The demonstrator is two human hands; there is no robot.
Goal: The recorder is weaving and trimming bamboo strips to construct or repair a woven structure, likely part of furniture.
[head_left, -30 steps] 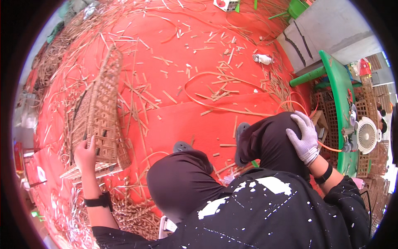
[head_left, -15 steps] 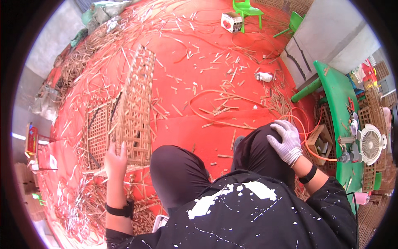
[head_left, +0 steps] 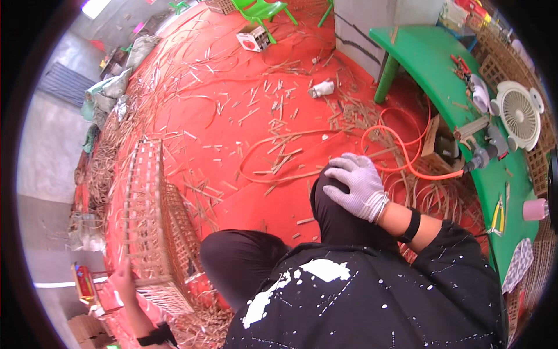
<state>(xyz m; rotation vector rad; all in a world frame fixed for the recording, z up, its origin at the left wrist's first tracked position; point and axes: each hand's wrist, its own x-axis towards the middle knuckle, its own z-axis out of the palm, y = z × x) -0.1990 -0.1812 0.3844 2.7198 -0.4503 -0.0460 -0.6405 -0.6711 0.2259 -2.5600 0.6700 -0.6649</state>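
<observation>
A long, open-weave basket of brown strips [head_left: 152,215] lies tilted on the floor to my left. At its near left corner is my bare left hand [head_left: 123,284], its fingers closed on the edge; the fingertips are small and partly blurred. My right hand [head_left: 356,187], in a pale knitted glove, rests on my dark-trousered right knee [head_left: 331,218]. Its fingers are spread, and nothing is held in it. Dark bands circle both wrists.
On the right a green table [head_left: 433,61] carries a white fan [head_left: 517,115], yellow-handled pliers [head_left: 497,217] and a tool on an orange hose [head_left: 430,174]. Cut strips litter the red floor [head_left: 232,198]. Farther off stand a small box [head_left: 253,38] and a green chair [head_left: 263,10].
The basket has swung round and tilted, with my left hand moving left and nearer at its corner. My view has turned right. My right hand stays on the knee.
</observation>
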